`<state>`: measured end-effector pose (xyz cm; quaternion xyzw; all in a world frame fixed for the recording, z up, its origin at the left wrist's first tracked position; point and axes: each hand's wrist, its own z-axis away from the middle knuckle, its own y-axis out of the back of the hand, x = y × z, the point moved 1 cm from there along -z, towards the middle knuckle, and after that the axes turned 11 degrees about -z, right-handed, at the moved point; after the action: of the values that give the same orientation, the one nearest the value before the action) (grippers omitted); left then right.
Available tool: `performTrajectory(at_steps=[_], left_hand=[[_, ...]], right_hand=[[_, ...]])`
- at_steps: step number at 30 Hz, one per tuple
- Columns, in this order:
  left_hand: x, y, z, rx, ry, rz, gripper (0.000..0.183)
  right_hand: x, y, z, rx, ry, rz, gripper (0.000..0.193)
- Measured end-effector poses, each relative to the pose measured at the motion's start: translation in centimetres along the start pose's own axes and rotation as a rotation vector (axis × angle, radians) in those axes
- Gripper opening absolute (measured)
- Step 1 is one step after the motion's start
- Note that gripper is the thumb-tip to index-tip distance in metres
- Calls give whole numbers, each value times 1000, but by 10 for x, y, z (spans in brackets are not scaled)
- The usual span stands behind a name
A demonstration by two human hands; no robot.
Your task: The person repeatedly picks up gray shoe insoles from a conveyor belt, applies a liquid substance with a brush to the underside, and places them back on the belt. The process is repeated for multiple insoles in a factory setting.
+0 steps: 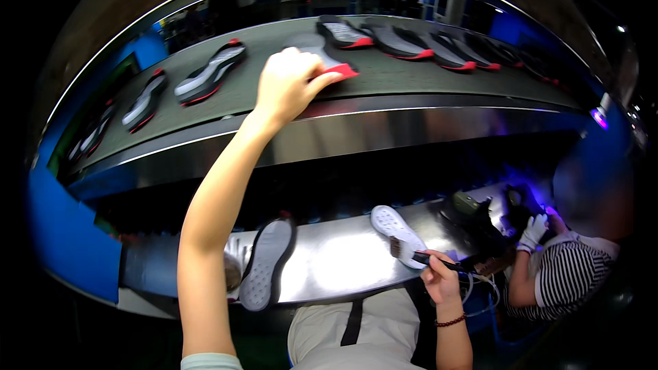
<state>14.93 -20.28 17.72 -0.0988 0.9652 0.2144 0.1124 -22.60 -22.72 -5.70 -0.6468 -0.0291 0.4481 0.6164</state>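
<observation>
My left hand is stretched far forward over a green conveyor belt. Its fingers are closed on a grey shoe sole with a red end, which is blurred and partly hidden by the hand. Down by the metal bench, my right hand grips a black-handled brush. The bristles are over or against a white sole with round dimples; contact is unclear. A grey sole with a dark rim lies on the bench, right of my left forearm.
More black, grey and red soles lie along the belt on both sides. Its metal edge runs above the bench. At the right, dark shoes sit near a co-worker's white-gloved hand. A pale hose loops beside my right hand.
</observation>
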Motion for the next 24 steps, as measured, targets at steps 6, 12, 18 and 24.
performTrajectory(at_steps=[6, 12, 18, 24], left_hand=[[72, 59, 67, 575, 914, 633, 20], [68, 67, 93, 39, 1475, 2034, 39], [84, 90, 175, 129, 1192, 1583, 52], [118, 99, 255, -137, 1184, 1552, 74]], right_hand=[[-3, -4, -4, 64, 29, -22, 20], [-8, -2, -9, 42, 26, 0, 20], [-9, 11, -8, 87, 46, -7, 20], [-10, 22, -10, 99, 47, 29, 19]])
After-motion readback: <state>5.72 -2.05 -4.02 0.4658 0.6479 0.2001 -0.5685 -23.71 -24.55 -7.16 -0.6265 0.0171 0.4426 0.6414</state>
